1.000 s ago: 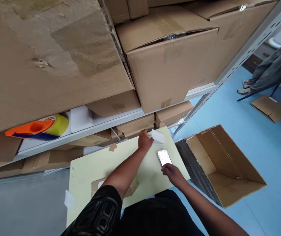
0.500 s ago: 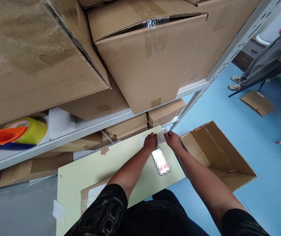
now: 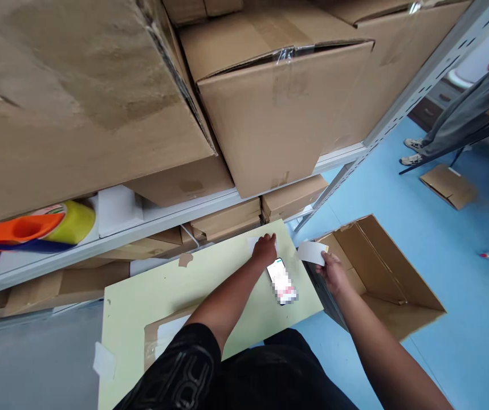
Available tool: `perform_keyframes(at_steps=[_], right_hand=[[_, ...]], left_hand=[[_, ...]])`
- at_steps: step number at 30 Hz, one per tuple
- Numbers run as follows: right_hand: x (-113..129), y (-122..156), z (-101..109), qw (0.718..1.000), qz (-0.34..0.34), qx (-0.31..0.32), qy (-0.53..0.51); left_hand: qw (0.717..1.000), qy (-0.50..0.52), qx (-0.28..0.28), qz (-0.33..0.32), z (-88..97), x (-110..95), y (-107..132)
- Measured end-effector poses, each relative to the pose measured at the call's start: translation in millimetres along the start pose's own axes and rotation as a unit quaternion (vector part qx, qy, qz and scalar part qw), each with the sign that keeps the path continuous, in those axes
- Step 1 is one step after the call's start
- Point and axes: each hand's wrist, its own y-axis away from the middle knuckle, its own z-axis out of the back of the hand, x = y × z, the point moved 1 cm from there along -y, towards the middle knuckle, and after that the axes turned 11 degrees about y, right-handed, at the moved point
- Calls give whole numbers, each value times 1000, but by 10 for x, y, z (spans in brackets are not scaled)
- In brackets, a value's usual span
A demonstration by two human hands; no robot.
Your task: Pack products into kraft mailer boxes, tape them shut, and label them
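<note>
The right hand [image 3: 333, 273] pinches one end of a thin white rectangular paper slip [image 3: 310, 252] between thumb and fingers. The slip extends from the fingertips toward the left hand, raised at the right edge of the pale yellow-green tabletop [image 3: 142, 302]. The left hand [image 3: 265, 250] is over a flat white paper piece [image 3: 252, 243] near the tabletop's far edge and partly covers it; whether the fingers grip or only press cannot be told.

The left forearm runs diagonally across the tabletop from a black printed sleeve; the right forearm reaches up from the lower right, clear of the tabletop.

A lit smartphone [image 3: 281, 282], its screen partly pixelated, lies just below the left hand. A flat brown cardboard parcel [image 3: 150, 347] is partly hidden by the left forearm. A torn brown scrap [image 3: 185, 259] lies near the far edge.

An open brown cardboard carton [image 3: 398, 267] stands on the blue floor beyond the right hand. Large closed brown cartons [image 3: 278, 119] fill the metal shelving [image 3: 163, 221] ahead, with an orange-and-blue tape dispenser [image 3: 17, 228] to the left.
</note>
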Motion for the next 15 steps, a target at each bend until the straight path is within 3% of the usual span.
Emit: perform_keyframes(at_steps=[4, 6, 8, 10, 15], right_hand=[[221, 552, -137, 992, 36, 112, -36], [328, 811, -280, 986, 42, 152, -54], [403, 1053, -463, 980, 45, 185, -63], [441, 1291, -685, 975, 53, 210, -56], [403, 1935, -1324, 968, 83, 232, -44]], left_hand=[[993, 120, 20, 2, 267, -57, 335], [969, 247, 27, -7, 439, -84, 651], [894, 446, 29, -24, 646, -108, 1046], [825, 563, 11, -45, 883, -119, 1480], [756, 644, -93, -73, 1434, -19, 2511]])
